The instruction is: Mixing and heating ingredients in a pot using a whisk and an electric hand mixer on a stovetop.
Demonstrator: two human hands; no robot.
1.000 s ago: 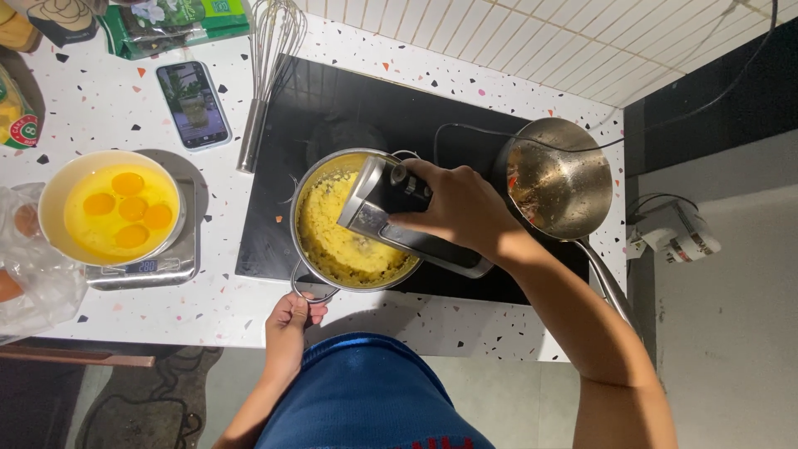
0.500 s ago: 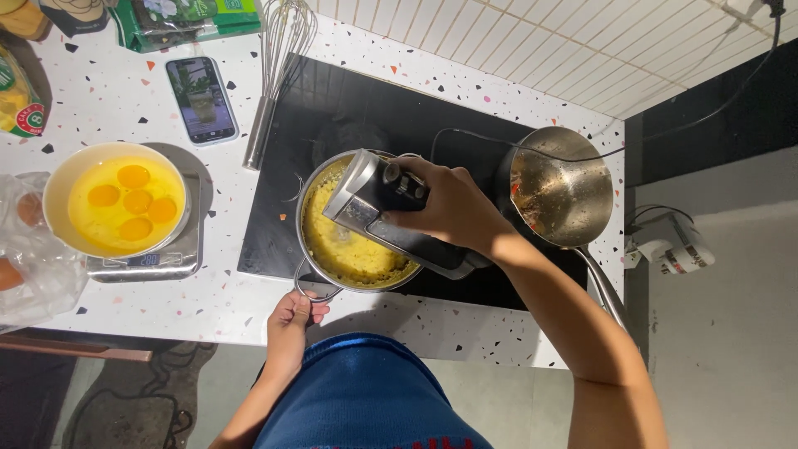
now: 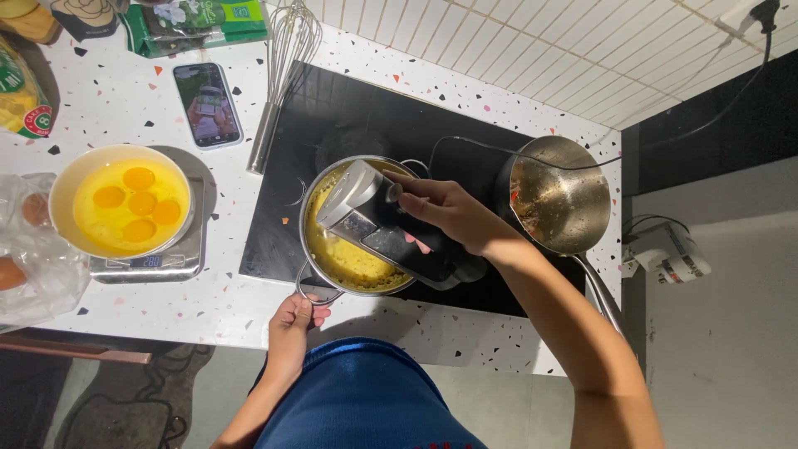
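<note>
My right hand (image 3: pixel 445 212) grips a silver and black hand mixer (image 3: pixel 378 229), its cord running off to the right, held over a steel pot (image 3: pixel 314 270) on the black cooktop (image 3: pixel 349 125). A yellow batter (image 3: pixel 337 254) fills the pot. At the counter's front edge my left hand (image 3: pixel 293 320) holds the pot's near handle.
A bowl of raw egg yolks (image 3: pixel 125 199) sits on a kitchen scale (image 3: pixel 158 262) at the left. A whisk (image 3: pixel 278 71) and a phone (image 3: pixel 206 104) lie behind it. To the right of the pot stands an empty steel saucepan (image 3: pixel 561 195). At the far left lies a plastic bag with eggs (image 3: pixel 25 258).
The mixer and my right hand have shifted slightly within the pot. My left hand stays on the pot handle.
</note>
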